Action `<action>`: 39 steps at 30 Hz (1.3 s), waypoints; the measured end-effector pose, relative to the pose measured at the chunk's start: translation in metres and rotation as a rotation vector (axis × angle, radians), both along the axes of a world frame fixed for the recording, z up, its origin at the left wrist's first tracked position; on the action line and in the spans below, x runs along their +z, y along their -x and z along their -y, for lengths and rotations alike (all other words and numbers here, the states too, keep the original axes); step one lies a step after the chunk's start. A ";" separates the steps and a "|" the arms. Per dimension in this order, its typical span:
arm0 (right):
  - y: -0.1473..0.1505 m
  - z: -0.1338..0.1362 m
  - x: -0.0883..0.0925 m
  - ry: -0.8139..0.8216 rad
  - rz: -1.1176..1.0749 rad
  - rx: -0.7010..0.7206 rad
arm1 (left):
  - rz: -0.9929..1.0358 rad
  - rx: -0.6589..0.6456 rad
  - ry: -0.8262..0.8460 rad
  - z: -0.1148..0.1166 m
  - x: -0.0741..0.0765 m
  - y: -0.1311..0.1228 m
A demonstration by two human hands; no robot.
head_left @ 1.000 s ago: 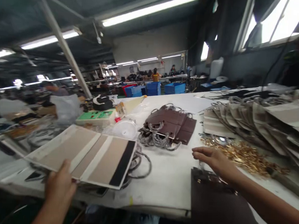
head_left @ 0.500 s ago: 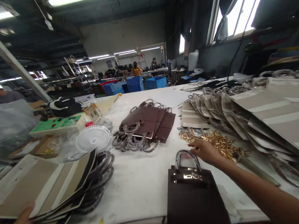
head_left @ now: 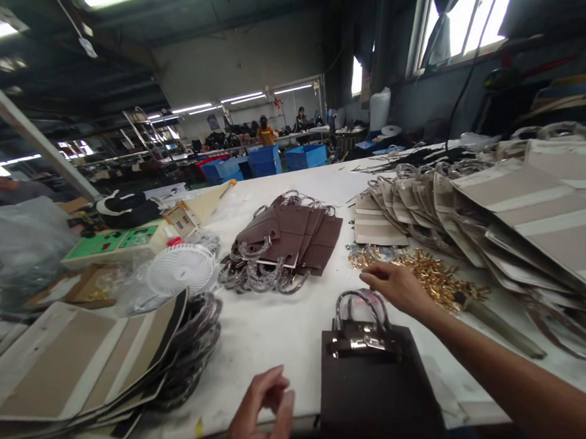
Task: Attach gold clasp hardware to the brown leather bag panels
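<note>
A dark brown handbag [head_left: 379,390] stands at the table's front edge, with plastic-wrapped handles [head_left: 362,303] upright and a shiny metal clasp [head_left: 372,341] on its flap. My right hand [head_left: 398,287] is just above and behind the handles, beside a heap of gold-coloured metal pieces [head_left: 431,274]. Its thumb and fingers are pinched together; what is between them, if anything, is too small to make out. Left of the bag, my left hand [head_left: 264,410] hovers at the table edge, thumb and fingers curved and apart, with nothing in it.
Brown bag pieces with wrapped handles [head_left: 292,239] lie mid-table. Stacks of beige-lined panels stand at left [head_left: 66,358] and right [head_left: 536,214]. A white fan [head_left: 183,269] sits near an open carton [head_left: 83,286]. A tool with a green-grey handle [head_left: 505,328] lies right. People work far back.
My left hand has let go of the left stack of panels and moved right, towards the handbag. My right hand has shifted slightly left, its fingers still together near the gold pieces.
</note>
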State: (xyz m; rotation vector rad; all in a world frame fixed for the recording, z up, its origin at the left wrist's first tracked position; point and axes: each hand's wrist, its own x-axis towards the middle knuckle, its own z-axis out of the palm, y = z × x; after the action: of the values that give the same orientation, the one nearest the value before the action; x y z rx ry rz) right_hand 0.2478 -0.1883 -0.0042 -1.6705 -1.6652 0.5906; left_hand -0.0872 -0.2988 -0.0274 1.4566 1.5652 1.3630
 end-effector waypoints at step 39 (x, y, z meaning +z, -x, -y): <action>0.094 0.217 -0.019 0.221 -0.496 0.263 | 0.285 -0.644 0.397 0.066 -0.020 -0.039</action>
State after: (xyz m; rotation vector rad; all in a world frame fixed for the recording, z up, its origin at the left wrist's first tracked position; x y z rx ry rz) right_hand 0.1539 -0.4056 -0.0231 -1.3068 -1.4919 1.2453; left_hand -0.0482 -0.3645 -0.0471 1.2856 0.9825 0.7820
